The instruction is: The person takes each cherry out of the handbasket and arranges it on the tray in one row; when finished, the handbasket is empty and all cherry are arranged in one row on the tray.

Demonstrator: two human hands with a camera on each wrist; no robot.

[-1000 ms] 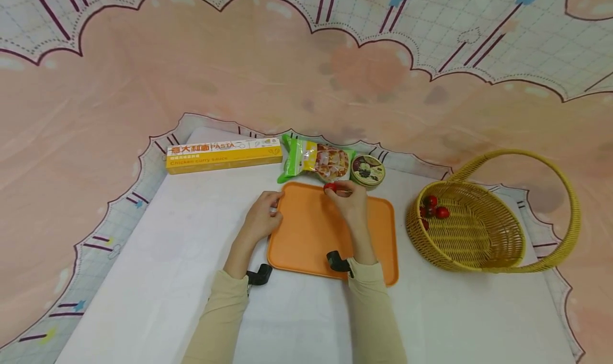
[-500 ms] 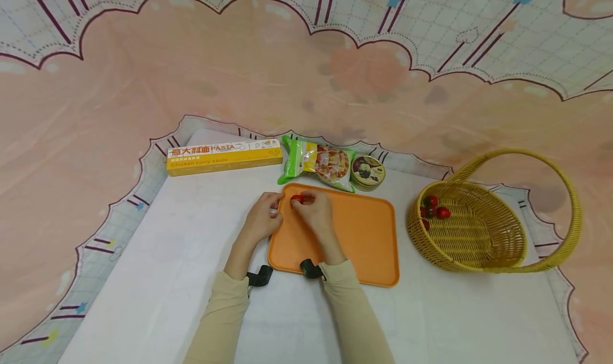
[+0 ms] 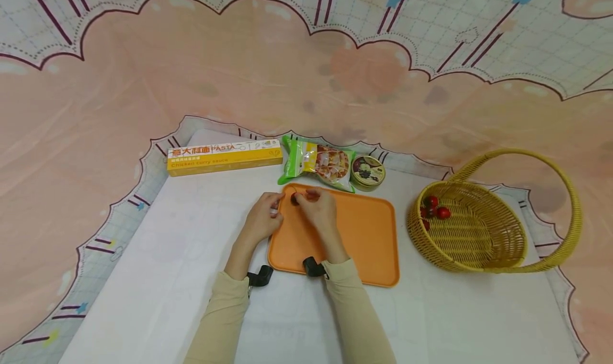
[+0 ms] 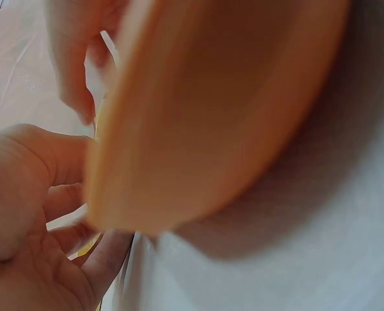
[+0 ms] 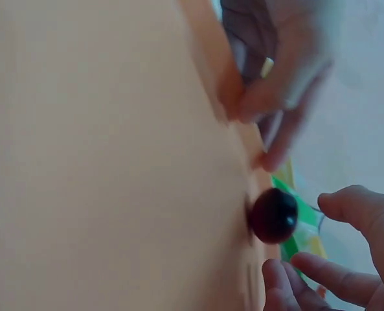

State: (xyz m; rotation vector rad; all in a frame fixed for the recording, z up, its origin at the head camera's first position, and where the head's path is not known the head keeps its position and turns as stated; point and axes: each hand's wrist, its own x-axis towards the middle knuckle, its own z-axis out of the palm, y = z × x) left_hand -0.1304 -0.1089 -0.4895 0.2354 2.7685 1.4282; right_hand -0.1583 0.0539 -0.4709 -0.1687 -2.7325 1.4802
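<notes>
In the head view, my left hand (image 3: 262, 215) grips the left edge of an orange tray (image 3: 354, 241). The left wrist view has its thumb and fingers at the tray's rim (image 4: 107, 162). Near the tray's far left corner lies a dark red cherry tomato (image 5: 274, 216), resting on the tray surface. Close by it, my right hand (image 3: 318, 209) hovers over the tray; in the right wrist view its thumb (image 5: 347, 204) and fingers (image 5: 334, 278) are spread apart, with the tomato just beyond their tips.
A yellow wicker basket (image 3: 464, 265) with a tall handle stands at the right, several cherry tomatoes (image 3: 443, 213) inside. Behind the tray are a pasta box (image 3: 225, 159), a green-ended food bag (image 3: 321, 162) and a round tin (image 3: 367, 171). A white cloth (image 3: 158, 257) covers the table.
My right hand has carried the cherry tomato leftward across the tray to the far left corner and let go of it. The left hand has stayed at the tray's edge.
</notes>
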